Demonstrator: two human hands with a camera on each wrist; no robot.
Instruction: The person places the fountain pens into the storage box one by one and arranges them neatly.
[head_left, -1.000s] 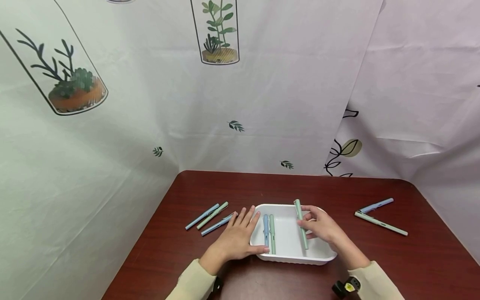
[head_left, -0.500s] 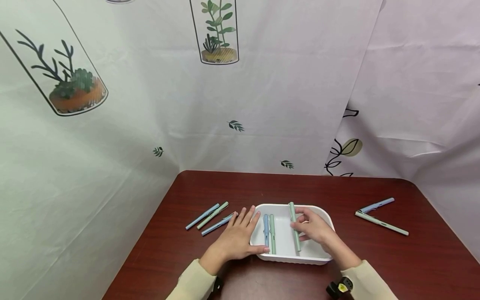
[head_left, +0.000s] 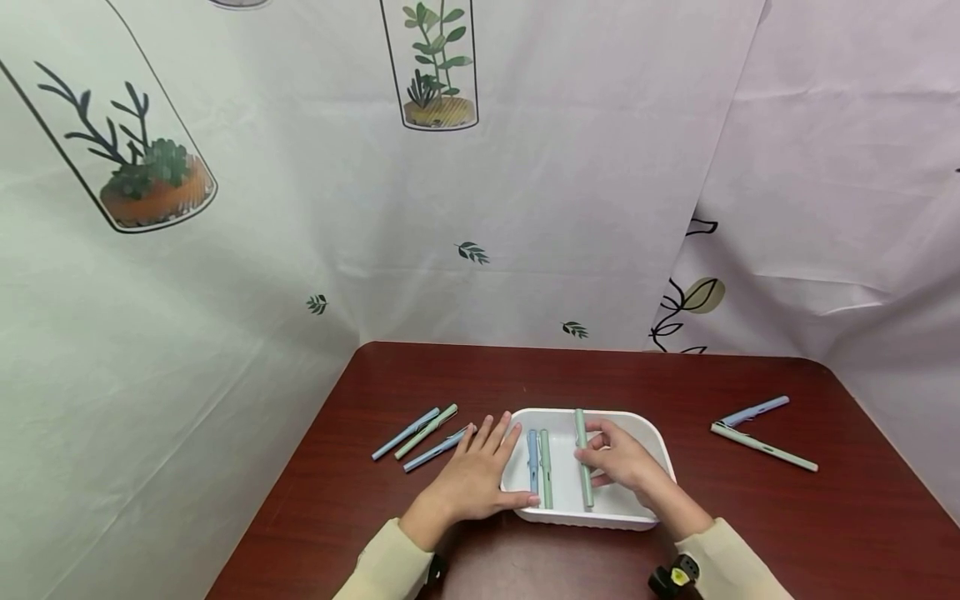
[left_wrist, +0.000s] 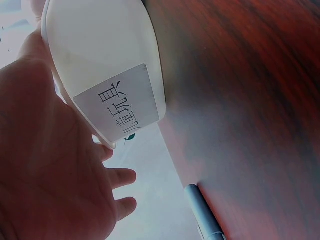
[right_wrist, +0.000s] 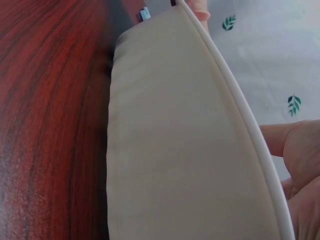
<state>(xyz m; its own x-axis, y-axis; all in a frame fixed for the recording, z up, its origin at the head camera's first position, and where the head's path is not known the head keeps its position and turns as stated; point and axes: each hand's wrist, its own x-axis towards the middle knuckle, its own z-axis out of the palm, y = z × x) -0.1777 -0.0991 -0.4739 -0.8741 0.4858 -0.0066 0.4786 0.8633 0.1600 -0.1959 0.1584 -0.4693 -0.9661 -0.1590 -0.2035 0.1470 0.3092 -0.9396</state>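
The white tray (head_left: 564, 471) sits on the surface (head_left: 540, 571) squarely in front of me, presumably so that both hands can reach it with ease. Inside, toward its left side, a blue pen (head_left: 533, 458) and a green pen (head_left: 546, 475) lie side by side, lengthwise away from me; I take it they are lined up like that to leave the rest of the floor free. The held pen (head_left: 581, 437), also green, is over the tray to their right, nearly parallel to them and apart from them, which looks like a way of matching their direction. Whether its lower end touches the floor of the tray, I can't tell.

My left hand (head_left: 468, 483) has its fingers straight and spread over the left rim, with the thumb along the near corner; it grips no pen, and I judge it is there to steady the tray. My right hand (head_left: 622, 457) has its fingers curled in, pinching the held pen around the middle, likely for balance.

On the surface, three pens (head_left: 425, 432) lie near my left fingers, two blue and one green, while a blue and a green pair (head_left: 765, 447) lies well off to the right.
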